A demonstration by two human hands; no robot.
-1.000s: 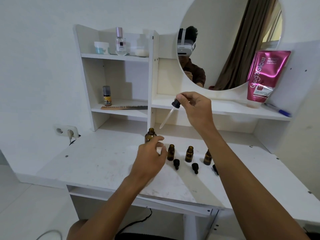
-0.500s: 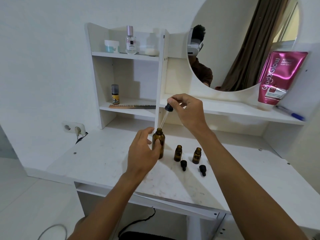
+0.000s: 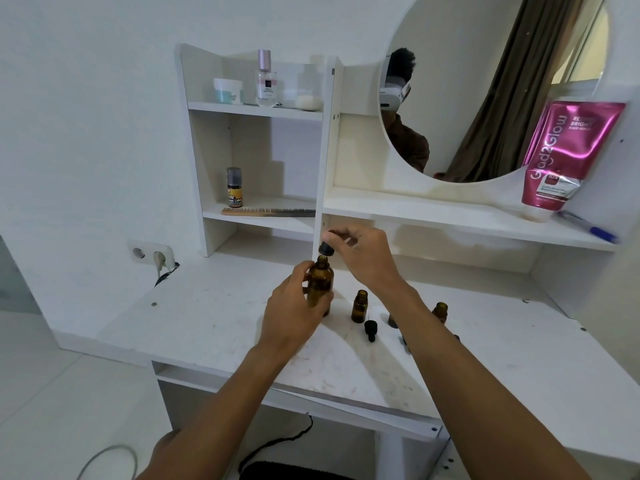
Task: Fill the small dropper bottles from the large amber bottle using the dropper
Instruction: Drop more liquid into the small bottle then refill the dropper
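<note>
The left hand [image 3: 294, 306] grips the big bottle [image 3: 320, 284], the right hand [image 3: 363, 258] pinches the dropper [image 3: 326, 249] in its neck: drawing liquid, then likely a steady lift to a small bottle [image 3: 359, 306].

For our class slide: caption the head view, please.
Left hand steadies the large amber bottle while right hand holds the dropper in its neck.

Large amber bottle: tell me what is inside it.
The dropper, pinched by the right hand, holds its black cap just above the large amber bottle, so its tube likely runs inside. Dark glass and the gripping left hand hide the tube and any liquid.
</note>
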